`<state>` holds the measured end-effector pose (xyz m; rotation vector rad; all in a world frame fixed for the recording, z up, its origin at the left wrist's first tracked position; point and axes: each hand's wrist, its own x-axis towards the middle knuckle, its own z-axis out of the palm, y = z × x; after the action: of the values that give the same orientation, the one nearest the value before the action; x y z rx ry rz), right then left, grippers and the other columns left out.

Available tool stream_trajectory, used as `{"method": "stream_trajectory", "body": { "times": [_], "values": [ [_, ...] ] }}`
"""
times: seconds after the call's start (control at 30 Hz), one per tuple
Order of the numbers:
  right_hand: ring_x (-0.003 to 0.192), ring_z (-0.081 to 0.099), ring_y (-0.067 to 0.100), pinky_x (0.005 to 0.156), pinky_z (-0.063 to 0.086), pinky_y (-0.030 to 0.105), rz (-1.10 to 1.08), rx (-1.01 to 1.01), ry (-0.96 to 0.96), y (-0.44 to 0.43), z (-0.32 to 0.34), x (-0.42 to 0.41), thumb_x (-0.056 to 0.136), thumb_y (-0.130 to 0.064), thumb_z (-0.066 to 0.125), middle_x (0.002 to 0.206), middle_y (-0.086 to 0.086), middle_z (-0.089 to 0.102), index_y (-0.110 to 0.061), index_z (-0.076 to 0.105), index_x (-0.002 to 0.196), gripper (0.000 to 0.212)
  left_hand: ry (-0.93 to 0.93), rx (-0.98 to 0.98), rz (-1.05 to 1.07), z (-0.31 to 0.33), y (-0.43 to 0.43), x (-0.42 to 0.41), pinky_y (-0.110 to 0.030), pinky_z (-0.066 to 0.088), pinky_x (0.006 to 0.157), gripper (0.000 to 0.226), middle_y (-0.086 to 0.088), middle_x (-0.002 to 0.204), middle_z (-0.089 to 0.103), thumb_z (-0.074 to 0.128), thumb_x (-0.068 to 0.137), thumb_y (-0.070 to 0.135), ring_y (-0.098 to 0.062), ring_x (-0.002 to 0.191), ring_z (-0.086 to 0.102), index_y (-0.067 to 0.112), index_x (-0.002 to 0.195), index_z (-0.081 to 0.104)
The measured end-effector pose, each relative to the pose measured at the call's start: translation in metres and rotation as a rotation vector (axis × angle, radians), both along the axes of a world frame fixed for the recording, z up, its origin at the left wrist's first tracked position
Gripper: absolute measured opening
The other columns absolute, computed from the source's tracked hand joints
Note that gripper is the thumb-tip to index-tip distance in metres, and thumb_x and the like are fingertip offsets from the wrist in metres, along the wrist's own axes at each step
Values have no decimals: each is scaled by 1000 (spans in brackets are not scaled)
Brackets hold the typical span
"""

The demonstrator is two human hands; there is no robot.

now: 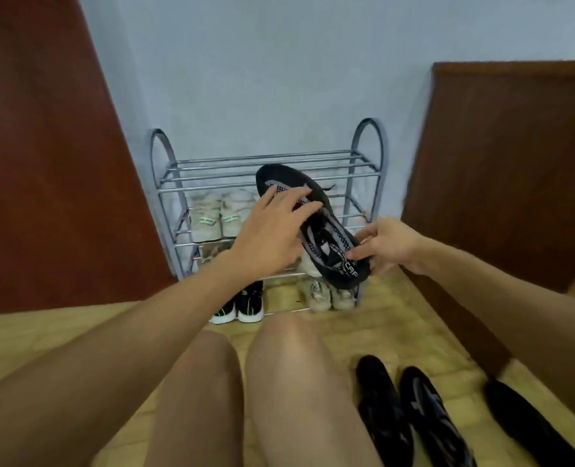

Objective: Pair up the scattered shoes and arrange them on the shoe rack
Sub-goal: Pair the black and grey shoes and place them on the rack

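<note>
Fingers of the right hand point(389, 244) are curled round the heel of a black sneaker point(330, 237), which is pinched there between thumb and fingertips. The left hand point(272, 230) is laid open on the sneaker's laced upper, with its fingers spread and nearly straight. The sneaker is held tilted in the air just in front of the shoe rack point(262, 157), its toe raised toward the rack's top shelf and its heel lowered toward the rack's right side.

A beige pair point(220, 214) is seen on a middle shelf of the rack, at its left. On the lowest level a black-and-white pair point(242, 303) is set at the left and a pale pair point(326, 294) at the right. Three black shoes point(434, 419) are left on the floor point(363, 325) well in front of the rack, to its right, beside the person's bare knees point(299, 365).
</note>
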<state>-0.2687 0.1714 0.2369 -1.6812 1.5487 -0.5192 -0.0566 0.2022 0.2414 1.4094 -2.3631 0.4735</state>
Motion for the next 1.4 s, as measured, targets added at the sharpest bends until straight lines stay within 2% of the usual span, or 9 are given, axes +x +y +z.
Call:
{"method": "stream_trajectory", "body": {
  "times": [0.2,0.33,0.53,0.73,0.83,0.97,1.1,1.23,1.4],
  "values": [
    [92,70,29,77,60,47,-289,79,7,39,-73,-117,76,-13,78,108,12,71,-2,67,114,41,155,389,-134,-46,10,-99,-41,40,103,49,-6,137,44,59,83,20,-26,122,47,17,131,54],
    [71,69,18,61,60,29,-436,195,-13,68,-131,-182,78,-17,77,92,4,69,-13,66,102,26,175,753,-140,-90,9,-152,-34,40,99,42,-7,130,45,57,86,20,-25,119,49,19,128,54],
    [87,69,28,78,60,41,-684,397,-82,98,-211,-248,80,-13,75,115,14,68,-1,58,128,53,153,1156,-119,-162,18,-206,-21,37,83,37,-6,129,52,53,91,15,-20,118,52,16,128,55],
    [90,70,35,76,60,46,-761,524,5,101,-275,-278,80,-17,76,105,15,67,-1,64,114,39,123,1388,-54,-229,10,-224,-29,48,84,33,-4,117,61,50,94,21,-17,102,59,16,126,56],
    [90,70,34,75,61,47,-731,570,52,98,-298,-289,81,-17,75,107,17,70,0,66,115,39,43,1434,-26,-253,3,-227,-33,50,91,33,-4,118,61,51,94,21,-19,105,60,17,127,54],
    [92,70,33,79,60,44,-657,625,144,87,-329,-295,85,-18,69,109,17,70,0,63,119,39,324,1372,56,-285,10,-221,-24,47,72,27,2,96,62,49,94,19,-16,91,61,19,119,59],
    [104,62,35,84,54,39,-745,575,261,90,-365,-296,88,-9,57,114,18,65,-1,63,119,32,305,1465,141,-325,31,-197,-21,41,61,26,5,88,58,48,94,19,-11,77,56,16,118,58],
    [119,46,41,100,44,45,-742,543,396,91,-383,-283,87,-19,54,133,22,45,-2,54,124,41,191,1523,186,-342,33,-187,-23,41,77,28,-3,114,60,48,95,20,-14,94,54,17,121,57],
    [121,52,32,96,47,39,-416,655,311,93,-379,-242,88,-38,62,133,15,53,-5,42,138,63,315,1488,171,-337,25,-205,-23,43,76,27,-1,96,62,50,93,19,-15,92,57,18,118,59]
  ]
}}
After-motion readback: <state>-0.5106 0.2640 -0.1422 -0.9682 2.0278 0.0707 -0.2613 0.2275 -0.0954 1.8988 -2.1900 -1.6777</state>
